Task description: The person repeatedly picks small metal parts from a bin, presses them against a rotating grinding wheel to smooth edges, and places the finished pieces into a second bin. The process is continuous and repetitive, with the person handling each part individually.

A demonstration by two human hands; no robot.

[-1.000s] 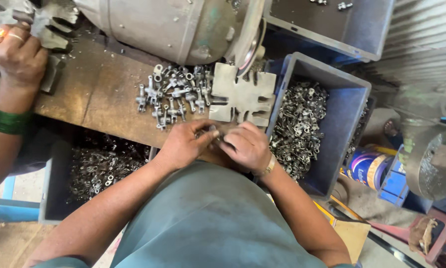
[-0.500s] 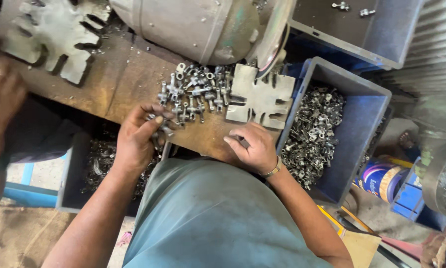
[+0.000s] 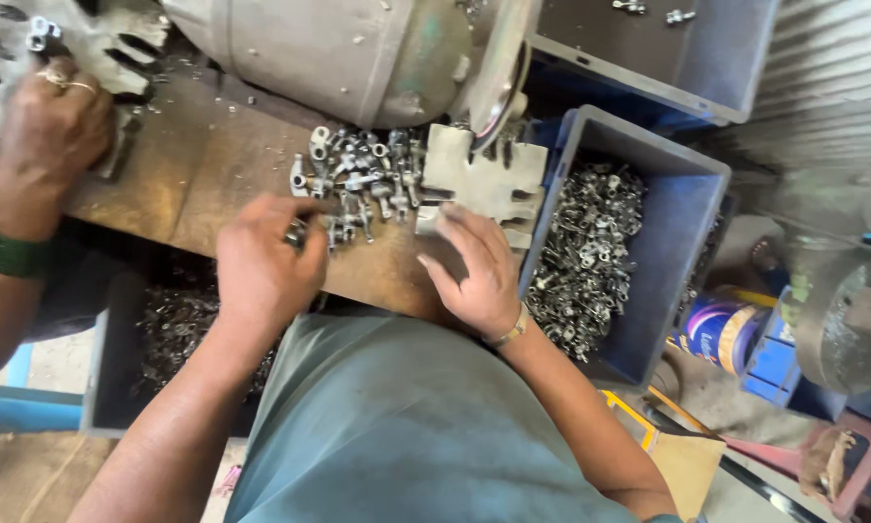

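Bright daylight, seemingly from the right; soft shadows, slight motion blur, edges mildly stretched.

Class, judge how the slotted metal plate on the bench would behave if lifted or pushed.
The slotted metal plate looks thick and rigid, so probably heavy for its size and unbending. Lying flat on the wooden bench, it should slide rather than roll. Its slots may snag the small metal fittings beside it.
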